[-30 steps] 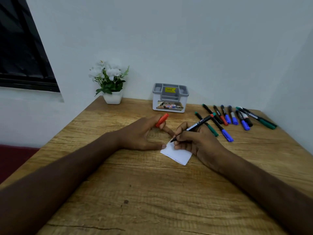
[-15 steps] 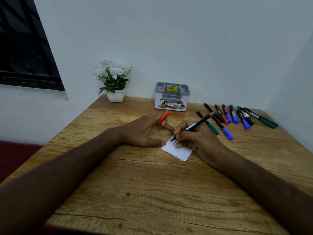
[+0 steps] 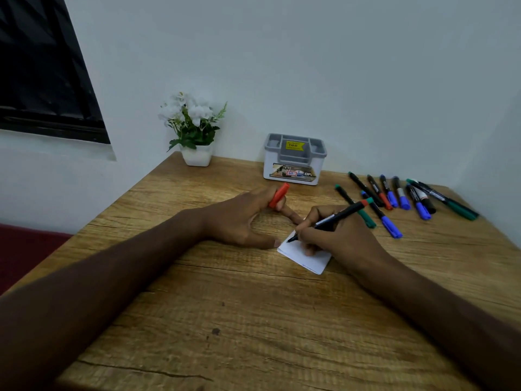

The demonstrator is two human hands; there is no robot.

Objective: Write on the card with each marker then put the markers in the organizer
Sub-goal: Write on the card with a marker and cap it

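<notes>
Fingers of the left hand [image 3: 239, 221] are spread over the wooden table [image 3: 253, 320], the thumb tip pressing the near-left corner of the small white paper card [image 3: 306, 258] and a stretched finger reaching toward its far side, while two upper fingers pinch a red marker cap [image 3: 279, 195] that stands clear of the tabletop. Behind that hand, against the wall, stand a white pot of white flowers [image 3: 196, 131] and, further right, the grey-topped white plastic organizer [image 3: 294, 159]. Right of the card, the right hand [image 3: 338, 235] curls closed around an uncapped black-barrelled marker [image 3: 335, 215], tip down on the card, the hand's lower fingers resting on the paper. Beyond it, at the table's far right, lies a loose row of capped markers [image 3: 400, 193] with green, red, blue and black caps, well apart from the organizer
</notes>
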